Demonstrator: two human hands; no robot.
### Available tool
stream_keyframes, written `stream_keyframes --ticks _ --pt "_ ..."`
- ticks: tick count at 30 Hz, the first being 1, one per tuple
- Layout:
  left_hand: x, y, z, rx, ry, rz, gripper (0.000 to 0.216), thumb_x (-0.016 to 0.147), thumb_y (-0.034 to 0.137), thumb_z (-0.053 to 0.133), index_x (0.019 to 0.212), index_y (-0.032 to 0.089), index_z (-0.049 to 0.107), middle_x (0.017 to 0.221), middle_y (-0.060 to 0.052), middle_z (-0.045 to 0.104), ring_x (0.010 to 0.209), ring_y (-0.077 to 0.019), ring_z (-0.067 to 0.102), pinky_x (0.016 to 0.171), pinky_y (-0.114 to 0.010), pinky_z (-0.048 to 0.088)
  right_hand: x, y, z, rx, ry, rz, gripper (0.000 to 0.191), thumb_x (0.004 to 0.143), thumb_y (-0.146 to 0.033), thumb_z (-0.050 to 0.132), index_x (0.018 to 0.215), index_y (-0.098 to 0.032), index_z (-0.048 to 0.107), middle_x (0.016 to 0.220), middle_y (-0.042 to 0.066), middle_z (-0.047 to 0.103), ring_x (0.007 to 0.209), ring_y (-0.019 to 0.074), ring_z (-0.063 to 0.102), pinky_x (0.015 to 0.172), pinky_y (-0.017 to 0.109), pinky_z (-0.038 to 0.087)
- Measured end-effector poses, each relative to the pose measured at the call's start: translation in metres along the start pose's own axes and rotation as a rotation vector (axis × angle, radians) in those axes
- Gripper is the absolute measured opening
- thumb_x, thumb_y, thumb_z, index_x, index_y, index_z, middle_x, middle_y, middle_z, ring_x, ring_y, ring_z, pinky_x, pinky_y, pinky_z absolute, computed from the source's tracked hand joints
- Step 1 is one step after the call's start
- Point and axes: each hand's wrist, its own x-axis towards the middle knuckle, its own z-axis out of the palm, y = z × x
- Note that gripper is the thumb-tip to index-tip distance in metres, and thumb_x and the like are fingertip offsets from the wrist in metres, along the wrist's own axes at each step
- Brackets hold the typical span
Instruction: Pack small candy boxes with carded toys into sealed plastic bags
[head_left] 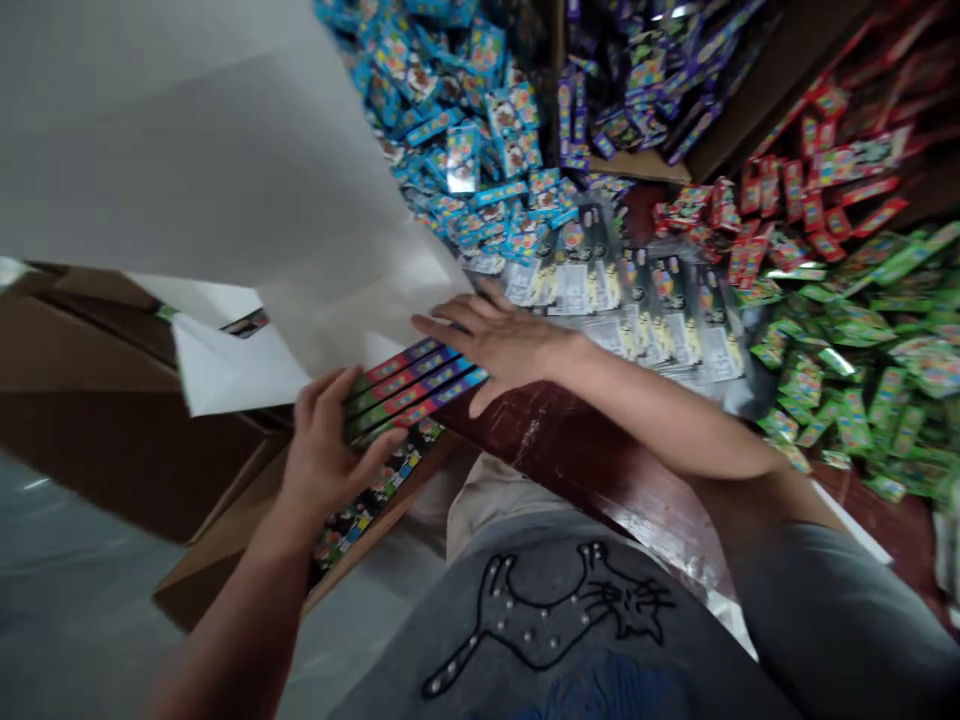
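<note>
Several narrow cardboard packs [420, 385], striped from green through red and purple to blue, lie side by side in front of me. Around their green end my left hand [326, 440] is closed, thumb on the near side and fingers at the far side. At the blue end, my right hand [502, 345] spans the packs with fingers stretched over the far corner and thumb at the near one. Below is an open brown carton [225, 510] holding more packs with a black, multicoloured print [375, 495], partly hidden by my left arm.
A large white sheet [225, 150] rises at the left. On the dark red table [555, 440] lie flat clear printed bags [660, 310]. Beyond are heaps of small blue packets [450, 130], purple packets [645, 90], red packets [810, 190] and green packets [862, 370].
</note>
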Motion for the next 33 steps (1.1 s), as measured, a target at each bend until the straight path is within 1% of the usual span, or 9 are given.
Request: stream_keyframes --ticks 3,6,9,12,15,18,21,27,33 --pt "0.005 0.008 -0.009 0.043 -0.006 -0.052 0.092 0.076 0.058 0.086 0.158 0.055 0.046 0.147 -0.001 0.060 0.136 -0.0419 0.058 0.119 -0.072 0.048 -0.048 -0.008 0.008 -0.027 0.198 0.188 0.120 0.088 -0.085 0.063 0.174 -0.014 0.017 0.182 0.021 0.014 0.168 0.0422 0.010 0.134 0.068 0.003" --pt "0.015 0.021 -0.017 0.103 0.006 -0.065 0.099 0.075 0.062 0.083 0.164 0.056 0.038 0.161 0.003 0.053 0.147 -0.0455 0.049 0.126 -0.074 0.038 -0.116 0.000 0.025 -0.048 0.332 0.530 0.120 0.091 -0.088 0.054 0.174 -0.009 0.015 0.181 0.026 0.009 0.169 0.0442 0.006 0.133 0.073 0.005" --pt "0.028 0.054 -0.013 0.133 0.175 0.131 0.103 0.075 0.057 0.083 0.168 0.045 0.038 0.165 -0.001 0.051 0.149 -0.0459 0.047 0.126 -0.073 0.036 -0.186 0.008 0.056 -0.088 0.251 0.585 0.099 0.097 -0.077 0.058 0.169 -0.013 0.034 0.176 0.026 0.029 0.166 0.0472 0.022 0.128 0.083 0.006" --pt "0.036 0.109 0.013 -0.001 0.221 0.286 0.081 0.081 0.045 0.083 0.157 0.034 0.057 0.147 -0.007 0.068 0.133 -0.0383 0.064 0.115 -0.061 0.051 -0.232 0.002 0.083 -0.140 0.264 0.500 0.045 0.111 -0.045 0.052 0.150 -0.024 0.060 0.157 0.013 0.063 0.150 0.0344 0.053 0.132 0.076 0.016" --pt "0.037 0.165 0.060 -0.324 -0.181 0.042 0.037 0.098 0.044 0.070 0.130 0.027 0.073 0.125 -0.007 0.079 0.114 -0.0279 0.075 0.104 -0.047 0.059 -0.257 -0.026 0.090 -0.203 0.423 0.460 0.029 0.111 -0.021 0.049 0.125 -0.029 0.073 0.122 0.004 0.082 0.114 0.0224 0.075 0.131 0.063 0.034" --pt "0.040 0.198 0.112 -0.760 -0.608 -0.385 0.053 0.102 0.065 0.059 0.125 0.020 0.072 0.120 -0.014 0.080 0.108 -0.0289 0.079 0.096 -0.045 0.062 -0.276 -0.074 0.080 -0.238 0.664 0.448 0.022 0.107 -0.017 0.055 0.112 -0.029 0.072 0.106 0.001 0.084 0.096 0.0194 0.077 0.123 0.059 0.045" --pt "0.048 0.214 0.152 -1.108 -0.664 -0.613 0.062 0.089 0.067 0.073 0.123 0.016 0.071 0.120 -0.017 0.080 0.105 -0.0302 0.079 0.093 -0.045 0.063 -0.288 -0.120 0.067 -0.132 0.669 0.295 0.015 0.108 -0.022 0.057 0.111 -0.028 0.070 0.107 0.000 0.083 0.101 0.0183 0.076 0.115 0.049 0.053" --pt "0.054 0.239 0.165 -0.793 -0.860 -0.161 0.030 0.089 0.041 0.070 0.100 0.014 0.074 0.099 -0.006 0.078 0.092 -0.0221 0.070 0.089 -0.035 0.057 -0.280 -0.109 0.055 0.001 0.718 0.583 0.052 0.109 -0.045 0.057 0.149 -0.011 0.055 0.149 0.021 0.065 0.138 0.0325 0.062 0.112 0.054 0.057" --pt "0.058 0.244 0.154 -0.486 -1.070 0.058 0.028 0.093 0.040 0.058 0.091 0.014 0.069 0.079 -0.002 0.067 0.073 -0.0162 0.058 0.069 -0.027 0.046 -0.284 -0.073 0.035 0.073 0.720 0.721 0.034 0.107 -0.034 0.062 0.134 -0.014 0.066 0.116 0.015 0.072 0.110 0.0306 0.070 0.095 0.050 0.064"
